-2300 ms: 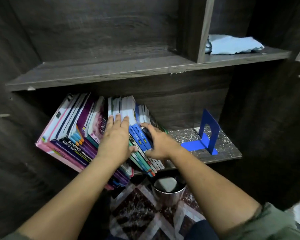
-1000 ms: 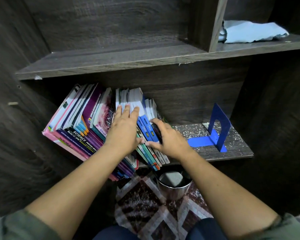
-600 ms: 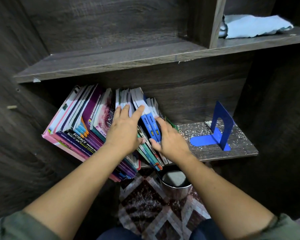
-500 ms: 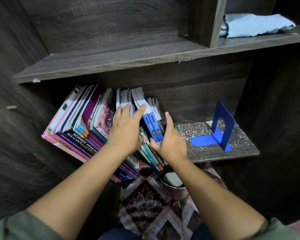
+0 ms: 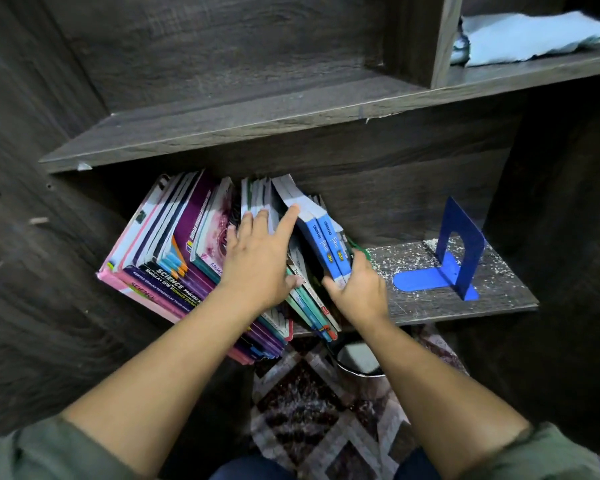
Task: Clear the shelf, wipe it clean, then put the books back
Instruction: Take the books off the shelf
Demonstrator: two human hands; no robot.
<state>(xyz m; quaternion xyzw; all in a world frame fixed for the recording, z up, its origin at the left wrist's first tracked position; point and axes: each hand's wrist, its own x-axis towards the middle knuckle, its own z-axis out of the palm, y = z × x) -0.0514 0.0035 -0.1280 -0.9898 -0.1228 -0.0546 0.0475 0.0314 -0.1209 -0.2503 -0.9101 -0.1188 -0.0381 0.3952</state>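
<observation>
Two blue-spined books are gripped at their lower end by the right hand, fingers curled around them, and are tilted away from the row. The left hand is laid flat with fingers spread against the leaning row of books at its 9 o'clock, the forefinger stretched to the blue pair's top corner. The books occupy the left half of the lower shelf, whose bare right half is speckled with pale debris. A blue bookend is seen at 3 o'clock from the hands, well apart. A pale blue cloth lies on the upper shelf at 1 o'clock. A metal pot sits on a patterned rug below.
</observation>
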